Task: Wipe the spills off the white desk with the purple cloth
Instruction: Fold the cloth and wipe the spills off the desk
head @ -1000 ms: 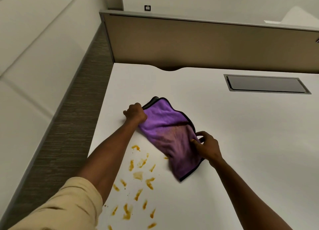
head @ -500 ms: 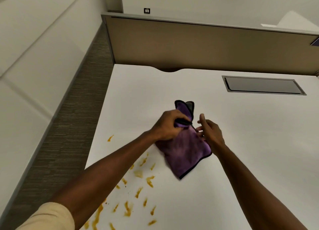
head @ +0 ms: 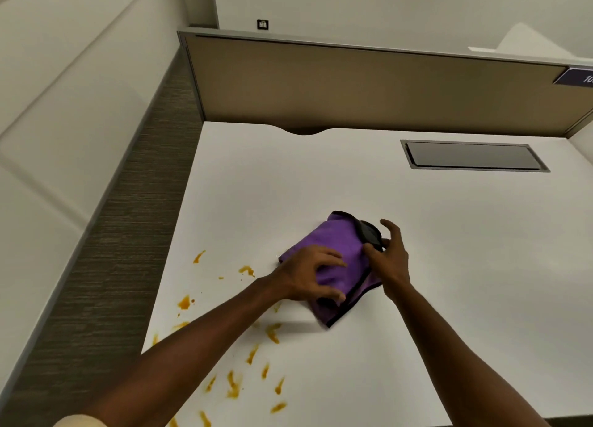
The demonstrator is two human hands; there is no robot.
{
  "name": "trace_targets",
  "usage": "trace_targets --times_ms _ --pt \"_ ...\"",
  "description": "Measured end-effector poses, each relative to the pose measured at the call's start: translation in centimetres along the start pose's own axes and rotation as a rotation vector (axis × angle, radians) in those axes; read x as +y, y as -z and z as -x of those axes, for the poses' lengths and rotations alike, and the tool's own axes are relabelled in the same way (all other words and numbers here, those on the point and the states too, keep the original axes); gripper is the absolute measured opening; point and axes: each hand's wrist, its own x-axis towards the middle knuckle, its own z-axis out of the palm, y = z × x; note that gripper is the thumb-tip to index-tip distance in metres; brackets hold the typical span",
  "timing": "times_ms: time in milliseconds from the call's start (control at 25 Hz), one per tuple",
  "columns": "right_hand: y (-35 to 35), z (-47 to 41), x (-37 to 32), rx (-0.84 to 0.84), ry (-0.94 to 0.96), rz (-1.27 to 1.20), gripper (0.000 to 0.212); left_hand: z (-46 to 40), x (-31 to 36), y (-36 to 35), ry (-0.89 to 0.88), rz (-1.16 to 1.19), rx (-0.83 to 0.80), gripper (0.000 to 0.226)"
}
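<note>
Both hands are on the cloth (head: 340, 253) here. It's purple with a black edge, bunched and folded over itself roughly mid-desk, a bit toward the near side. The left hand (head: 309, 276) lies on top of the near-left part of it, fingers spread and curled down over the fabric, so it's pressing and loosely gripping the cloth rather than pinching it. The right hand (head: 390, 256) is at the cloth's right edge, thumb and a finger pinched on the dark hem where a corner is folded up, while the other fingers stick up loose and apart. The near corner of the cloth looks a little blurred and seems to be just off the surface with a shadow under it, though I can't say for sure.

The desk (head: 449, 266) is white, and the spills (head: 272, 332) are orange-yellow streaks and blobs, all to the left and near side of the cloth. A couple of small ones sit just left of the left hand, one lone streak is further left near the desk edge, and a bigger scatter runs toward the near edge under and beside the left forearm. The cloth isn't covering any that I can see.

On the far right there's a grey recessed hatch (head: 473, 155) in the desk, well apart from the cloth. A tan divider (head: 353, 83) stands along the far edge.
</note>
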Motion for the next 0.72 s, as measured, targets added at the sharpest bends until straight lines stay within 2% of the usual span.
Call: trace_targets --times_ms 80,120,160,240,320,360,440,480,600,720 --pt "0.5 0.3 0.9 0.006 -0.113 -0.063 0.047 -0.2 -1.0 0.6 0.084 0.02 0.278 0.043" --pt "0.6 0.5 1.0 -0.022 -0.142 -0.09 0.037 -0.5 -1.6 1.1 0.156 -0.003 0.368 0.037" --pt "0.6 0.6 1.1 -0.036 -0.159 -0.128 0.028 -0.8 -2.1 1.6 0.246 -0.054 0.384 0.034" --pt "0.7 0.9 0.7 -0.019 -0.205 -0.266 0.024 -1.1 -3.0 2.2 0.406 -0.181 0.257 0.035" --pt "0.4 1.1 0.3 -0.015 -0.246 -0.395 0.021 -1.3 -3.4 2.2 0.468 -0.261 0.142 0.039" --pt "0.2 1.1 0.0 -0.033 -0.245 -0.392 0.028 -1.4 -3.5 2.2 0.473 -0.278 0.109 0.042" --pt "-0.5 1.3 -0.4 -0.077 -0.185 -0.206 0.065 -1.8 -3.4 2.2 0.455 -0.301 0.072 0.049" --pt "-0.9 1.3 -0.6 -0.061 -0.131 -0.12 0.072 -2.0 -3.3 2.3 0.448 -0.305 0.059 0.053" --pt "-1.0 1.0 -1.2 0.039 0.009 -0.053 0.044 -2.2 -3.4 2.6 0.425 -0.248 0.035 0.059" --pt "-0.2 1.2 -0.4 0.111 -0.031 -0.196 0.047 -2.2 -3.9 3.6 0.377 -0.113 0.109 0.054"
